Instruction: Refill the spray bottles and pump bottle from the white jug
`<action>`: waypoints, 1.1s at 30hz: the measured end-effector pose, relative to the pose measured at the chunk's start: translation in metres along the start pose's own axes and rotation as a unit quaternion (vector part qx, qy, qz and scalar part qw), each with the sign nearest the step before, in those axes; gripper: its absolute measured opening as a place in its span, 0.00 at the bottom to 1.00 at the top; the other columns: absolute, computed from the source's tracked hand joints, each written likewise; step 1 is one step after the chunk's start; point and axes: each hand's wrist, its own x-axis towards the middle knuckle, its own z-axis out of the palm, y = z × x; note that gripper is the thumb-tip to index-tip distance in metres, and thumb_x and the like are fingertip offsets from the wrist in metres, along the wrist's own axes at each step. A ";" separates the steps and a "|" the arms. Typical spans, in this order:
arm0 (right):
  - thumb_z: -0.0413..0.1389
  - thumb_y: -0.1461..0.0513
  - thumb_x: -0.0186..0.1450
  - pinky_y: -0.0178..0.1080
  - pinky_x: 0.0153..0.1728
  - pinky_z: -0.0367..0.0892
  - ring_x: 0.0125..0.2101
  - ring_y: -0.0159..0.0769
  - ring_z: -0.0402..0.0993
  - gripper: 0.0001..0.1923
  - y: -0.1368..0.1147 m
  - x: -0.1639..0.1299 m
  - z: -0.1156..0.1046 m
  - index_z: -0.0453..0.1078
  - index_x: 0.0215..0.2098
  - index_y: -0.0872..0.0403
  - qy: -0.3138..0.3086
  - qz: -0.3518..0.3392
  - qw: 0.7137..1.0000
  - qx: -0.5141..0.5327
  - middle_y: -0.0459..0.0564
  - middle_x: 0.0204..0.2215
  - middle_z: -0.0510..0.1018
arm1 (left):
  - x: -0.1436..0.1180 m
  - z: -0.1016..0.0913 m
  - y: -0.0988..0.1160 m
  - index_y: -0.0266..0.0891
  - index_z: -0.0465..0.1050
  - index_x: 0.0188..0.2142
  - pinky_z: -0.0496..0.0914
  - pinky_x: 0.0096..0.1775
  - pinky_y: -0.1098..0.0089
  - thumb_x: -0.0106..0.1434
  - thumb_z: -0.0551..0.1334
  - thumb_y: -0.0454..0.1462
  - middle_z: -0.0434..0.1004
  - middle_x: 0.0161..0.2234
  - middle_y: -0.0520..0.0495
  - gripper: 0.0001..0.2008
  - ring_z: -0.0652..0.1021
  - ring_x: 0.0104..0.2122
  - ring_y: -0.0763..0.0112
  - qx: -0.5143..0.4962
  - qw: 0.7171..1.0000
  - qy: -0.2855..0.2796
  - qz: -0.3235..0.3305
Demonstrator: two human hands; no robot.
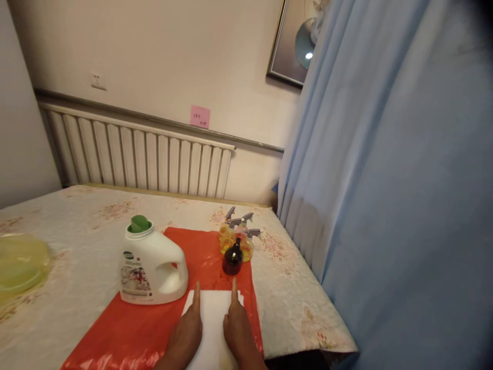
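A flat white rectangle [213, 321], maybe paper or folded cloth, lies on a red plastic sheet [115, 336]. Along its left side rests my left hand [187, 329], held edgewise with the index finger stretched forward. My right hand [239, 326] mirrors it on the right side, its fingers also extended. Neither hand grasps anything that I can see. Just beyond my fingertips stands a small dark bottle [233, 259] with a narrow top. Behind it cluster several spray bottles [247, 251] with yellowish liquid and grey triggers.
A large white detergent jug [150, 267] with a green piece in its mouth stands left of my hands. Farther left is a translucent yellow basin [23, 264]. A floral cloth [304, 303] covers the table. Blue curtain [385, 205] hangs at right; a radiator [146, 159] runs behind.
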 end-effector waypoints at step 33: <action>0.49 0.74 0.50 0.40 0.38 0.72 0.36 0.45 0.79 0.48 0.013 0.003 0.012 0.53 0.70 0.56 0.031 -0.032 0.997 0.060 0.54 0.34 0.81 | -0.010 -0.005 -0.004 0.37 0.35 0.71 0.72 0.47 0.58 0.63 0.44 0.26 0.78 0.53 0.32 0.38 0.82 0.45 0.57 -0.046 0.999 -0.008 0.012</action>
